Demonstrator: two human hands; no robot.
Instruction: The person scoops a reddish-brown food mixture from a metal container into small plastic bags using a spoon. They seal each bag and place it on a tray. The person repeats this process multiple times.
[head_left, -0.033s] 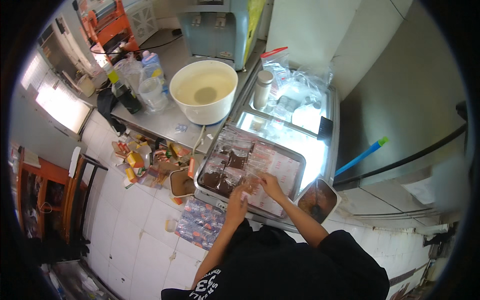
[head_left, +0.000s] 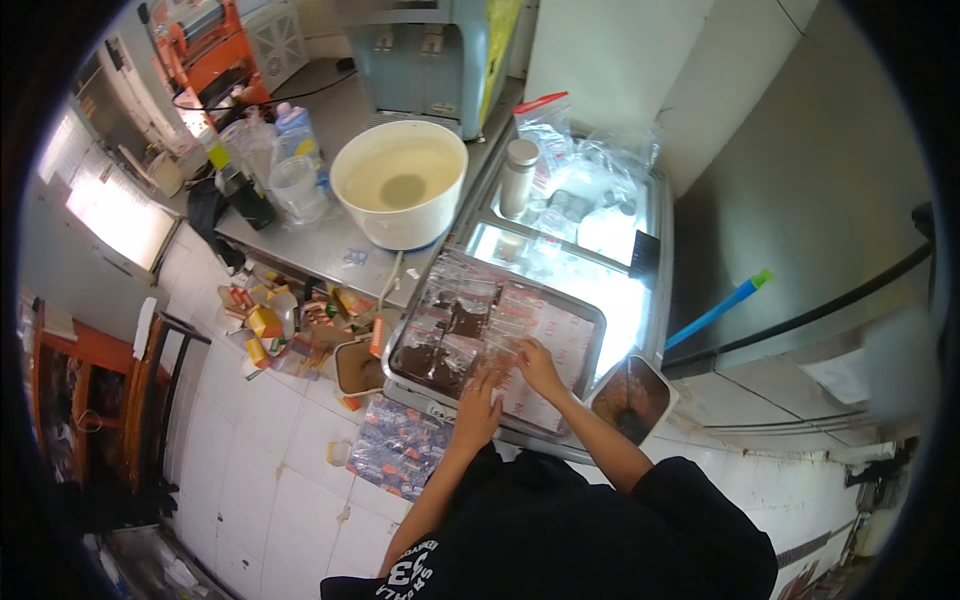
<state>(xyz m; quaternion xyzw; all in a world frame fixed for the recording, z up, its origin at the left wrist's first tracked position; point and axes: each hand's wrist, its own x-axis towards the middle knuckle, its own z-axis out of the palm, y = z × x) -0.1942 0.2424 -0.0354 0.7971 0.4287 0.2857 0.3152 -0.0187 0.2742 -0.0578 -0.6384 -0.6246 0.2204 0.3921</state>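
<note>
A metal tray [head_left: 597,345] lies in front of me, lined with pale printed sheet [head_left: 556,352]. On its left side are clear plastic bags with flat dark brown contents [head_left: 466,320]. A mostly see-through plastic bag [head_left: 497,362] lies between my hands. My left hand [head_left: 478,408] rests at its near left side, fingers stretched out and lying on the film. The fingertips of my right hand [head_left: 539,368] are pinched together at the bag's right edge. What the bag holds is hard to make out.
Beyond the tray is a brightly lit glass-topped counter [head_left: 590,290] with a pale canister [head_left: 518,178] and plastic bags. A large white bucket [head_left: 400,232] stands on the steel table to the left. Open bins [head_left: 632,398] flank the tray, and cartons [head_left: 265,322] lie on the floor.
The fingers of my left hand have straightened and flattened onto the plastic bag. My right hand has stayed at the bag's edge. The whole view has shifted slightly.
</note>
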